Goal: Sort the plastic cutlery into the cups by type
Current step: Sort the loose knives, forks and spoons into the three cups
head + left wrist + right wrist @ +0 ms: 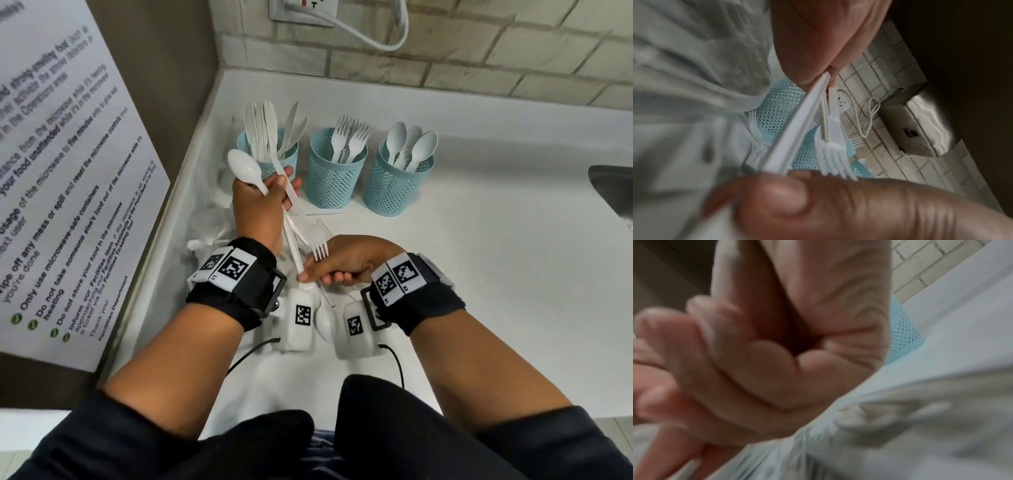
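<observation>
Three blue mesh cups stand in a row on the white counter [479, 274]: the knife cup [270, 154], the fork cup [337, 174] and the spoon cup [399, 185]. My left hand [263, 209] grips a bundle of white cutlery in front of the knife cup. A spoon [245, 169] sticks up from the bundle and a fork [317, 241] points tines down. My right hand [337, 267] pinches the lower end of a long white piece [294, 255] of that bundle. The left wrist view shows the fork [835, 155] and the long piece [795, 129] between both hands. My right fingers [777, 345] are curled.
A crumpled clear plastic bag [210, 219] lies on the counter under and left of my hands. A wall with a printed notice [61, 171] closes the left side. A socket with a white cable [373, 37] is on the brick wall. A sink edge [613, 192] shows at right.
</observation>
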Available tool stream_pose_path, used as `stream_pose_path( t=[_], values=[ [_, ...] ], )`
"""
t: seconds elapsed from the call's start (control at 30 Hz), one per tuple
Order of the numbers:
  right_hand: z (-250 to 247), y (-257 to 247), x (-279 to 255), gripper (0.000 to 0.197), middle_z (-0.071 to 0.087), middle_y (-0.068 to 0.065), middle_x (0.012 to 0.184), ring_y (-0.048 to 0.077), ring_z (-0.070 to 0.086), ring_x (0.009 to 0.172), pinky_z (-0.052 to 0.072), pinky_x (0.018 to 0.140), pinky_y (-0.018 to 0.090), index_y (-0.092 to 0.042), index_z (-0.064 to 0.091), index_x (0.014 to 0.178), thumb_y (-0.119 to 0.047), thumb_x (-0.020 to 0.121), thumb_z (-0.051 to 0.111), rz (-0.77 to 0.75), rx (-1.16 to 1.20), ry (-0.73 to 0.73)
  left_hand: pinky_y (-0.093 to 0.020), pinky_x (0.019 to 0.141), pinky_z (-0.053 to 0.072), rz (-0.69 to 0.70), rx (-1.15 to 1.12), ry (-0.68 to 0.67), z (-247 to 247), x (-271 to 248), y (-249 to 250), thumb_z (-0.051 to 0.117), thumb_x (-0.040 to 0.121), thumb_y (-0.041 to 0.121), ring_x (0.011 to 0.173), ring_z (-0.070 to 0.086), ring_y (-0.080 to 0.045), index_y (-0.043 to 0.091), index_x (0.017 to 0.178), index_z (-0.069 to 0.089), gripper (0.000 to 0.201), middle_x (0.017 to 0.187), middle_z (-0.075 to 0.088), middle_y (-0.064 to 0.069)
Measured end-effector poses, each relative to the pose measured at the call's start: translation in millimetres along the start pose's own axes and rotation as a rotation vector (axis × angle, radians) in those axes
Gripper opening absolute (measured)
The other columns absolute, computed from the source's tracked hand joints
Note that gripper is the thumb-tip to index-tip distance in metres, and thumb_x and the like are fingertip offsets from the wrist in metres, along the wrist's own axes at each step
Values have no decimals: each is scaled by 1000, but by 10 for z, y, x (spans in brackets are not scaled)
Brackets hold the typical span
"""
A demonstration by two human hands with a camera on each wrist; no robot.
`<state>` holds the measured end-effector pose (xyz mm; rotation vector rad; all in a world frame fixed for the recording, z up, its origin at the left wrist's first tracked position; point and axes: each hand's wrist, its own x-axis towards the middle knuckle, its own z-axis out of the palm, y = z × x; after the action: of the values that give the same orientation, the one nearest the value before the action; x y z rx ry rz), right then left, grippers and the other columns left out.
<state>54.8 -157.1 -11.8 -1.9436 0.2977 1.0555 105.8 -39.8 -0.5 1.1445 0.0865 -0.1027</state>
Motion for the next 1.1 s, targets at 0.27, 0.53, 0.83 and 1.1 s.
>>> stream_pose_path(
  t=[0.27,0.53,0.83,1.1],
  values=[
    [-382,-90,-358,5,71,3,62,7,65,48,47,40,12,-7,59,87,-2,87,61,-169,212,250,-25,69,57,39,-235,36,42,-4,229,46,94,-5,75,71,-14,-2,134,36,42,98,66,-7],
    [-418,-116,-442,17,64,6,82,12,67,64,59,64,25,-9,64,89,0,92,49,-398,373,425,-22,65,57,-46,-56,-86,104,-13,271,46,93,-5,76,69,-14,3,119,45,27,102,66,-10],
    [-279,-215,-368,25,60,0,73,10,65,64,57,68,29,-9,56,94,-3,77,72,-518,364,519,-31,74,55,-208,124,-109,201,-97,109,47,93,-4,82,65,-22,7,86,54,15,100,65,-12],
    [-255,-205,-279,39,49,4,68,13,53,63,45,55,19,-15,36,104,-6,82,68,-570,425,636,-25,69,56,-209,-65,-93,207,-124,142,43,94,-5,82,64,-18,7,109,49,20,107,63,-10]
  ],
)
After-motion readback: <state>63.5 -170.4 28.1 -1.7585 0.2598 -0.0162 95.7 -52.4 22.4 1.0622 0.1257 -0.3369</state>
